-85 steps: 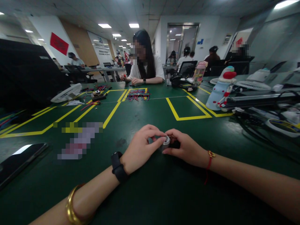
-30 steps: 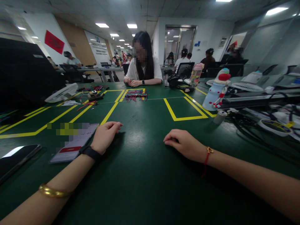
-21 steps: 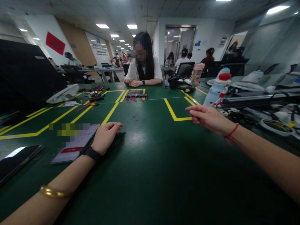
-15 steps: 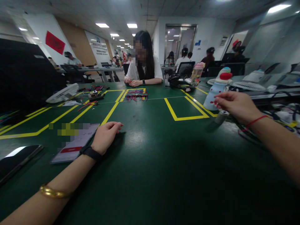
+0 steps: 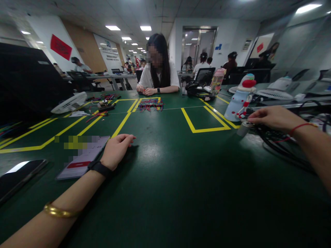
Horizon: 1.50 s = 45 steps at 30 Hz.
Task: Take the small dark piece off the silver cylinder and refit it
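Observation:
My left hand (image 5: 117,148) rests on the green table, fingers curled and thumb lying along them, with nothing seen in it. A phone with a lit screen (image 5: 85,162) lies beside that wrist. On the right, my right hand (image 5: 269,117) is pinched at the upper edge of a small silver metal cylinder (image 5: 243,128). Whether the fingertips hold anything is hidden. Just behind the cylinder stands a light blue bottle (image 5: 234,105) with red dots and a red and white top. Black cables (image 5: 271,144) lie under the right hand.
A dark phone (image 5: 20,177) lies at the left. Yellow tape (image 5: 191,120) marks the table. Red and blue wires (image 5: 150,104) lie ahead of a seated person (image 5: 159,65). Small fans (image 5: 69,102) and a black headset (image 5: 198,91) stand farther back.
My right hand has moved down and to the right, from in front of the bottle to the top of the silver cylinder. The left hand has stayed in place.

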Each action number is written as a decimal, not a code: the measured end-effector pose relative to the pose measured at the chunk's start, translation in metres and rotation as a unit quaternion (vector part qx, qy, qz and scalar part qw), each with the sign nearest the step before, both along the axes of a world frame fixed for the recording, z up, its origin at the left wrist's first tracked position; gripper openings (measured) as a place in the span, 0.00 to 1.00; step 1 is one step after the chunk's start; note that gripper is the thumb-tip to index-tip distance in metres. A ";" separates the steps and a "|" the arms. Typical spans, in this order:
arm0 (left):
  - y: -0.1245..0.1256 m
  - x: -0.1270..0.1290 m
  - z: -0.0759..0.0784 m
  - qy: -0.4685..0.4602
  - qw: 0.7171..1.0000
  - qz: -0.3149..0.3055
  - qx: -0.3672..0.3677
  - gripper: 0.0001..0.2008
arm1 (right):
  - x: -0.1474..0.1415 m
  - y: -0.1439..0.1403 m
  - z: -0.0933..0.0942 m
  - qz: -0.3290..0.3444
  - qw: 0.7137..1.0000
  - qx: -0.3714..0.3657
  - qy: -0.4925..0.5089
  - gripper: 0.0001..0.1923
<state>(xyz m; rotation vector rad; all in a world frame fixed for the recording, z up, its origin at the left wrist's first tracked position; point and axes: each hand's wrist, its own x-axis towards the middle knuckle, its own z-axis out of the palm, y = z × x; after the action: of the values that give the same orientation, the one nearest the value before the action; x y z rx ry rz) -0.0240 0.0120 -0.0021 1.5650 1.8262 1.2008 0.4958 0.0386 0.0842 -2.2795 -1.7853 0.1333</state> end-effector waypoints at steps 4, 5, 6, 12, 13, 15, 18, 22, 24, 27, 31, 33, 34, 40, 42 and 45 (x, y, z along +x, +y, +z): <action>0.000 0.000 0.001 0.006 1.000 -0.004 0.000 0.17 | 0.006 0.003 -0.002 0.002 0.999 -0.033 0.014 0.15; 0.000 0.000 0.000 0.008 1.000 -0.007 0.000 0.17 | 0.007 0.004 -0.002 0.001 0.999 -0.037 0.018 0.15; 0.000 -0.001 0.000 0.009 1.000 -0.010 0.002 0.17 | 0.007 0.004 -0.002 0.001 0.999 -0.037 0.022 0.16; 0.002 -0.002 -0.003 0.012 1.000 -0.004 0.000 0.17 | 0.003 0.001 -0.001 -0.013 0.998 -0.012 0.052 0.16; 0.002 -0.002 -0.003 0.009 1.000 -0.005 0.001 0.17 | 0.001 0.000 -0.001 -0.016 0.998 -0.005 0.056 0.15; 0.002 -0.001 -0.002 0.002 1.000 -0.007 0.003 0.16 | -0.003 -0.001 -0.001 -0.013 0.998 -0.001 0.069 0.15; 0.001 -0.001 -0.002 -0.007 1.000 -0.007 0.003 0.16 | -0.006 -0.002 -0.001 -0.003 0.996 -0.018 0.087 0.15; 0.001 -0.001 -0.001 -0.010 1.000 -0.008 -0.002 0.16 | -0.007 -0.003 -0.002 -0.013 0.995 -0.023 0.101 0.14; 0.001 -0.001 -0.001 -0.008 1.000 -0.009 -0.001 0.16 | -0.008 -0.003 -0.002 -0.012 0.993 -0.017 0.116 0.14; 0.002 -0.002 -0.002 -0.004 1.000 -0.008 -0.002 0.17 | -0.010 -0.005 -0.001 -0.009 0.994 -0.004 0.113 0.14; 0.002 -0.003 -0.003 -0.007 1.000 -0.011 0.001 0.17 | -0.006 -0.004 0.002 -0.015 0.997 -0.018 0.075 0.14; 0.002 -0.003 -0.004 -0.008 1.000 -0.015 0.002 0.17 | -0.004 -0.003 0.002 -0.015 0.999 -0.024 0.040 0.14; 0.002 -0.003 -0.004 -0.008 1.000 -0.015 0.002 0.17 | -0.003 -0.002 0.002 -0.010 0.999 -0.023 0.023 0.15; 0.004 -0.005 -0.006 0.002 1.000 -0.013 -0.001 0.17 | 0.000 0.003 -0.002 0.021 1.000 -0.010 -0.015 0.15; 0.004 -0.005 -0.006 0.006 1.000 -0.013 -0.008 0.18 | 0.002 0.005 -0.004 0.022 0.999 -0.020 -0.018 0.15; 0.004 -0.004 -0.005 0.009 1.000 -0.010 -0.014 0.18 | 0.005 0.006 -0.004 0.022 0.999 -0.038 0.000 0.15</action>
<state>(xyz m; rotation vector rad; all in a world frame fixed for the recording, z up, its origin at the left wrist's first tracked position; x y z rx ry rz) -0.0281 0.0157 -0.0072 1.5795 1.8278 1.1508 0.5013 0.0444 0.0801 -2.2929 -1.8607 0.2122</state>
